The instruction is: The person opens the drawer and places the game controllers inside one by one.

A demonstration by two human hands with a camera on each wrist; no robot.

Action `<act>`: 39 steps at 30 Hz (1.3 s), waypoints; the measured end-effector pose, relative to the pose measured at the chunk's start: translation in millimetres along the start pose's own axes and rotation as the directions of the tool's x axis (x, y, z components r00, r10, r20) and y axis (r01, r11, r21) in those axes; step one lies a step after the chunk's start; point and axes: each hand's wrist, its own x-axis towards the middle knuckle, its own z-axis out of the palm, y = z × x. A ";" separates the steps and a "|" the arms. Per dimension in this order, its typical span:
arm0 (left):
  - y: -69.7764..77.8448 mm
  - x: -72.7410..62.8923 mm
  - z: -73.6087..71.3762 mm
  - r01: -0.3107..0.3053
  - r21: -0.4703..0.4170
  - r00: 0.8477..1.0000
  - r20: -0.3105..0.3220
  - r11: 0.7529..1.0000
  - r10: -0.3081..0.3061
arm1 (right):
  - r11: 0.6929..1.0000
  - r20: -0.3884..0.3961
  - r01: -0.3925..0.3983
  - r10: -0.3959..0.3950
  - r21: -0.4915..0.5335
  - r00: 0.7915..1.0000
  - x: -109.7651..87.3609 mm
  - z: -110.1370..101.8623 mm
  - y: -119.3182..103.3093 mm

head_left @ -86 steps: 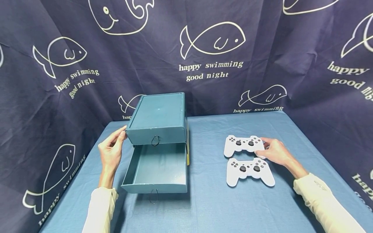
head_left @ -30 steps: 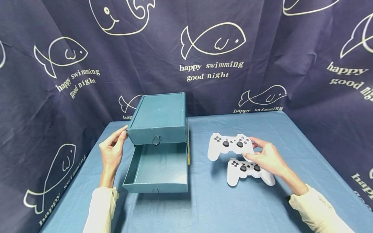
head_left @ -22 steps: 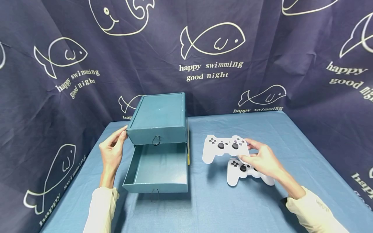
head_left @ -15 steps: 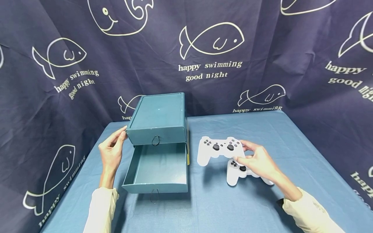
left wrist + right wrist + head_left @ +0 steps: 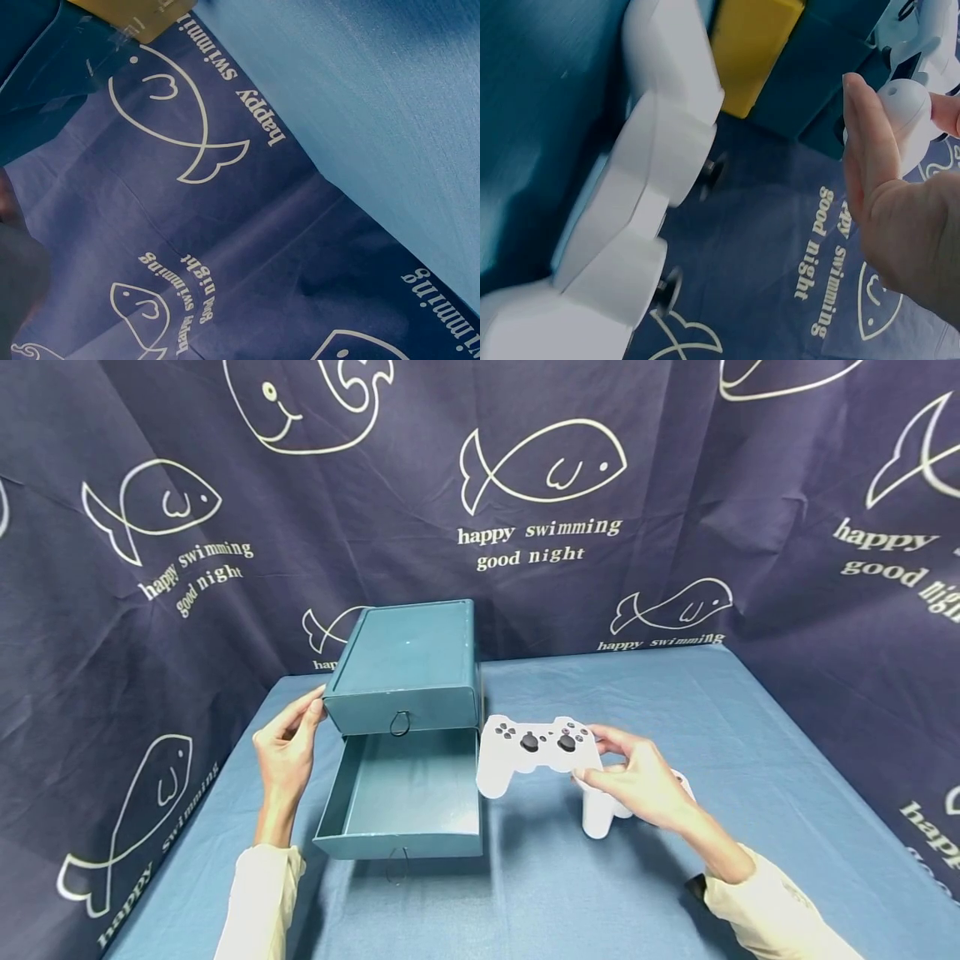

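Left of centre in the lower frame, a thin-walled, smooth teal drawer (image 5: pixel 397 846) with a fine loop pull is being presented open. Right of centre, a white controller (image 5: pixel 597 814) on the cloth-covered counter (image 5: pixel 570 902) is being partly hidden by the right hand (image 5: pixel 637 781). In that hand's fingers, a second, rounded controller (image 5: pixel 538 753) is being held aloft by its right handle, presumably so that its body is being left unobstructed. At left, the cabinet's (image 5: pixel 408 647) front corner is being pinched by the left hand's (image 5: pixel 288 743) fingers, apparently for steadiness. Across the top, everything is being backed by creased navy fabric (image 5: pixel 543 606) with pale fish prints.
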 end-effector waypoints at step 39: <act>2.0 0.2 -0.5 -0.004 0.006 1.000 0.004 1.000 0.004 | 0.993 0.090 0.071 -0.080 0.095 0.993 17.7 74.8 -33.0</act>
